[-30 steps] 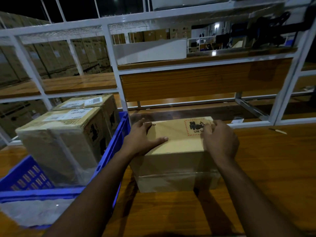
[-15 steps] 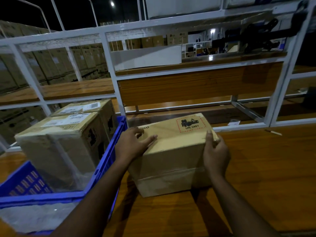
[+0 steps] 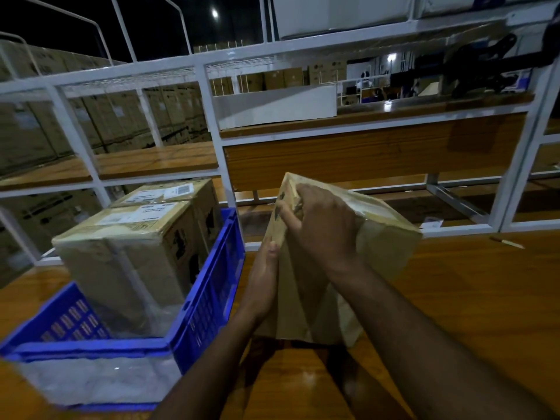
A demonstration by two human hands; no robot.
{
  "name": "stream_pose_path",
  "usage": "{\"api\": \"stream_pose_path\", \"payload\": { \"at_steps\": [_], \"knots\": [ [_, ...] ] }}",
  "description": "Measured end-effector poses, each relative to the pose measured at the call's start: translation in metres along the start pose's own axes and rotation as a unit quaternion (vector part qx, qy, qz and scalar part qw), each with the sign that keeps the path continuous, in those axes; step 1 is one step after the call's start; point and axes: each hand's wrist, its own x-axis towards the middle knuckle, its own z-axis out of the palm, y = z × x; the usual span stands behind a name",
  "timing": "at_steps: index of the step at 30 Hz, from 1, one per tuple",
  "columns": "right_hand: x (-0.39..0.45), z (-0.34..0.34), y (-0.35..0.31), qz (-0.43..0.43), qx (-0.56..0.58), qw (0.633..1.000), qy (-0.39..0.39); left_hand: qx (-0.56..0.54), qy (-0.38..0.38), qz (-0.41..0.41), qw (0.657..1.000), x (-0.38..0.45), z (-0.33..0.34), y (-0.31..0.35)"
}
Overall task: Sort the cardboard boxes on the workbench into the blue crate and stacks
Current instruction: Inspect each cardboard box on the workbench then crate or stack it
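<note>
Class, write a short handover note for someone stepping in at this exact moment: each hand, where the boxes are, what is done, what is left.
Left hand: flat against the left face of the tilted box.
Right hand: gripping that box's upper edge.
The box is tipped up over the workbench, beside the blue crate.
Done: two boxes in the crate.
Left: place the held box.

Cardboard box (image 3: 385,237) no longer flat on the workbench (image 3: 454,298): now tipped up on end, printed top face turned left toward the blue crate (image 3: 209,298). Right hand (image 3: 321,228) has moved from the right edge to grip over the upper left corner. Left hand (image 3: 266,277) has slid off the top, now flat against the left face, lower down.
</note>
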Motion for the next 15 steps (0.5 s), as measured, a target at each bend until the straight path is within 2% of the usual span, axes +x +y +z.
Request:
{"api": "stream_pose_path", "payload": {
  "at_steps": [5, 8, 10, 15],
  "knots": [
    [-0.009, 0.010, -0.026, -0.061, 0.004, 0.992, -0.109, 0.055, 0.109, 0.180, 0.976, 0.010, -0.012, 0.017],
    [-0.014, 0.014, -0.019, -0.065, 0.005, 0.992, -0.105, 0.080, 0.132, 0.255, 0.955, 0.019, -0.020, 0.018],
    [-0.017, 0.015, -0.007, -0.049, 0.001, 0.994, -0.095, 0.066, 0.146, 0.262, 0.952, 0.025, -0.027, 0.012],
    [-0.023, 0.017, 0.032, 0.010, -0.056, 0.997, -0.057, 0.060, 0.178, 0.195, 0.963, 0.036, -0.041, -0.009]
  ]
}}
